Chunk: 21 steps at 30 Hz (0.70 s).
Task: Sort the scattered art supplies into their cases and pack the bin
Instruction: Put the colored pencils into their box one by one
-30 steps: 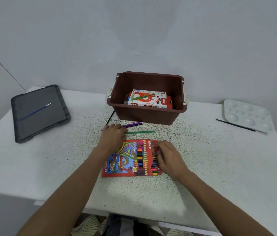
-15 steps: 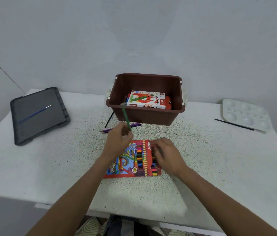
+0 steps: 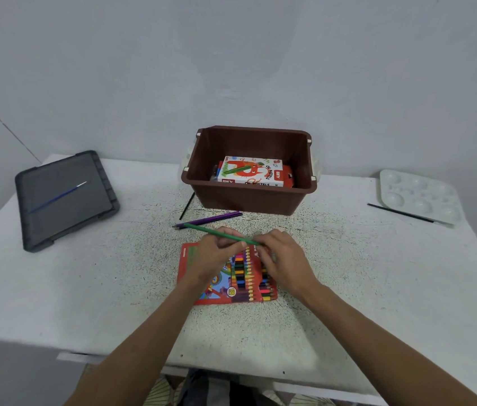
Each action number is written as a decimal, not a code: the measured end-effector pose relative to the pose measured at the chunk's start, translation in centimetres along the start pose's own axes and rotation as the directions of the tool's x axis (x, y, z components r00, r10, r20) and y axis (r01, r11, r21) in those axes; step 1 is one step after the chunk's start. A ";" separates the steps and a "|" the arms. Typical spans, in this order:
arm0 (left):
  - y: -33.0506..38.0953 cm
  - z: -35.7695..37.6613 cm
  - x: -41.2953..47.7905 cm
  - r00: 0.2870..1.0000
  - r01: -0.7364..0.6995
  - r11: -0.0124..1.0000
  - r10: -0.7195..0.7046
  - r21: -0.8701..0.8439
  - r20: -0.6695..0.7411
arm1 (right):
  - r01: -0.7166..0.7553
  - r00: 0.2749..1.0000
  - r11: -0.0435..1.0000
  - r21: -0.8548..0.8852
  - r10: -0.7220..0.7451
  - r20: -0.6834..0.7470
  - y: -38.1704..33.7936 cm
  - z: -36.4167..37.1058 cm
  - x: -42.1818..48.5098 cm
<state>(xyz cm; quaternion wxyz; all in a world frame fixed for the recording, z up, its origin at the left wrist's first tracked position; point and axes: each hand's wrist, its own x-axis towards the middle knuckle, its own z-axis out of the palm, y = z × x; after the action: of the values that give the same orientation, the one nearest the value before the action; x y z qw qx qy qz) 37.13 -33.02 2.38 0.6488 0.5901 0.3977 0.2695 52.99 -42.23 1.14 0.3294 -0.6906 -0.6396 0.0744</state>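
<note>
A red coloured-pencil case (image 3: 240, 276) lies flat on the white table in front of me. My left hand (image 3: 215, 253) pinches a green pencil (image 3: 213, 232) that slants over the case's top edge. My right hand (image 3: 282, 260) rests on the case's right part, its fingertips touching the pencil's right end. A purple pencil (image 3: 210, 219) lies on the table just beyond my hands. Behind it stands the brown bin (image 3: 253, 200), which holds an oil pastels box (image 3: 256, 172).
A grey lid (image 3: 64, 197) with a blue brush (image 3: 57, 197) on it lies at the left. At the far right is a white palette (image 3: 420, 194) with a black brush (image 3: 401, 213) beside it. A black pencil (image 3: 186, 206) lies by the bin's left corner.
My left hand picked the green pencil off the table, lifted it upright, then laid it down sideways over the case's top. My right hand stayed on the case.
</note>
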 end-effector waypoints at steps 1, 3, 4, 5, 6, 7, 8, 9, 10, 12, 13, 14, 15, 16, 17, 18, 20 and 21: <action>0.0 0.1 -0.2 1.000 -0.002 1.000 0.002 0.011 0.005 | 0.014 1.000 1.000 -0.013 -0.014 0.003 0.1 0.1 0.0; 0.1 0.0 -0.4 1.000 -0.003 1.000 0.003 0.004 0.004 | 0.027 1.000 0.999 -0.044 -0.026 0.004 0.4 0.0 -0.2; 0.1 -0.3 -0.4 1.000 -0.002 1.000 0.002 -0.009 -0.009 | 0.022 1.000 0.998 -0.063 -0.022 0.004 0.7 -0.2 -0.3; 0.0 -0.9 -0.3 0.999 -0.006 1.000 0.005 -0.016 -0.040 | 0.011 1.000 0.996 -0.084 -0.011 0.001 1.2 -0.5 -0.4; -0.2 -1.5 -0.3 0.996 -0.016 1.000 0.015 -0.005 -0.083 | -0.010 1.000 0.994 -0.109 0.009 -0.002 2.0 -0.9 -0.7; -0.7 -2.2 -0.1 0.989 -0.041 0.997 0.050 0.065 -0.141 | -0.036 0.999 0.989 -0.141 0.035 -0.008 2.9 -1.4 -0.9; -1.2 -3.1 0.1 0.975 -0.073 0.979 0.110 0.190 -0.192 | -0.066 0.998 0.981 -0.180 0.064 -0.017 4.0 -2.0 -1.2; -1.9 -4.0 0.2 0.957 -0.096 0.931 0.184 0.351 -0.226 | -0.096 0.995 0.969 -0.226 0.092 -0.025 5.0 -2.6 -1.6; -2.6 -4.8 0.1 0.936 -0.110 0.854 0.261 0.509 -0.236 | -0.119 0.993 0.954 -0.276 0.114 -0.034 5.9 -3.4 -2.0; -4.3 -6.4 -0.1 0.904 -0.125 0.683 0.378 0.720 -0.201 | -0.140 0.990 0.912 -0.384 0.136 -0.037 7.5 -5.0 -2.6; -5.0 -7.1 -0.3 0.896 -0.131 0.624 0.408 0.770 -0.178 | -0.137 0.990 0.887 -0.441 0.140 -0.025 8.0 -5.7 -2.9; -5.7 -7.8 -0.4 0.893 -0.141 0.589 0.423 0.795 -0.155 | -0.127 0.990 0.859 -0.496 0.139 -0.014 8.5 -6.4 -3.2; -6.2 -8.2 -0.7 0.894 -0.149 0.570 0.427 0.808 -0.137 | -0.115 0.991 0.833 -0.540 0.134 -0.004 9.0 -6.9 -3.4; -6.7 -8.6 -0.9 0.894 -0.161 0.565 0.431 0.809 -0.123 | -0.102 0.992 0.815 -0.571 0.129 0.007 9.4 -7.3 -3.6; -7.0 -8.8 -1.1 0.896 -0.169 0.565 0.430 0.808 -0.114 | -0.089 0.992 0.802 -0.591 0.124 0.017 9.7 -7.6 -3.8; -7.2 -8.9 -1.2 0.894 -0.174 0.567 0.434 0.805 -0.113 | -0.076 0.993 0.792 -0.605 0.114 0.025 9.9 -7.8 -3.9; -7.2 -8.8 -1.4 0.892 -0.166 0.570 0.435 0.804 -0.124 | -0.045 0.995 0.786 -0.617 0.089 0.040 9.6 -7.9 -3.9; -7.2 -8.8 -1.4 0.892 -0.167 0.571 0.436 0.804 -0.124 | -0.028 0.996 0.788 -0.615 0.073 0.049 9.3 -7.7 -3.8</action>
<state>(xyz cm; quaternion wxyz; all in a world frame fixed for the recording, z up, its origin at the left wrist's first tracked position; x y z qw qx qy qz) 28.18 -30.52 -4.32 0.2038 0.8203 0.4621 0.2684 64.17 -48.22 0.76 0.0624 -0.7739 -0.6216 -0.1042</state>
